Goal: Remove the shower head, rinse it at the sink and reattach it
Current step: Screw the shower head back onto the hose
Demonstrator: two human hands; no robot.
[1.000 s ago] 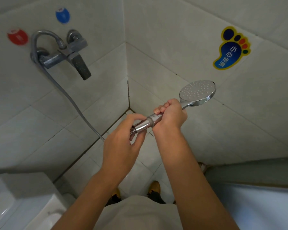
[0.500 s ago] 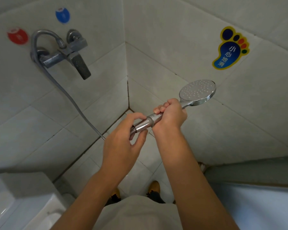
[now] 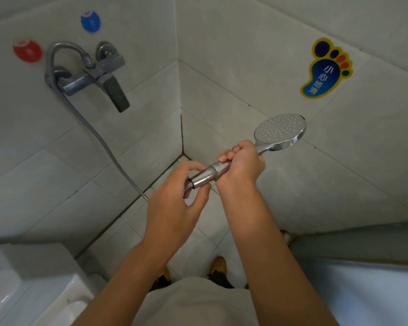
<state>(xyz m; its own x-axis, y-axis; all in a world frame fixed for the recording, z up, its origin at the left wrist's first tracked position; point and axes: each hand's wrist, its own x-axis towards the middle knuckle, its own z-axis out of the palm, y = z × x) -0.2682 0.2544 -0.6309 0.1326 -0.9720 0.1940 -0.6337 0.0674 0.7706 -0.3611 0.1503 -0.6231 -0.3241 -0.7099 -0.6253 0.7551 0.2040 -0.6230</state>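
Shower head (image 3: 280, 132) sits at about two o'clock from frame centre, face plate up and toward the camera, chrome rim tilted against the tiled wall behind it. Right hand (image 3: 242, 162) is wrapped in a full fist around the handle just below the head, fingers curled over the top. Left hand (image 3: 174, 196) is at six o'clock of the handle's lower end, thumb and fingers pinching the chrome connector nut (image 3: 201, 178) where it meets the ribbed end of the hose (image 3: 99, 140). Nut and handle appear joined; whether the thread is loosened cannot be told.

Hose runs from behind the left hand toward ten o'clock, up the wall, and loops over the mixer valve (image 3: 92, 76), which is mounted on the left wall with its lever angled down. Red sticker (image 3: 27, 50) lies at nine o'clock of the valve's top, blue sticker (image 3: 90, 21) at twelve o'clock. Foot-shaped warning sticker (image 3: 325, 69) is on the right wall, at twelve o'clock of the shower head and well apart from it.

White ceramic fixture (image 3: 33, 285) occupies the seven o'clock corner of the frame. Shoes (image 3: 218, 265) show on the tiled floor between the forearms.
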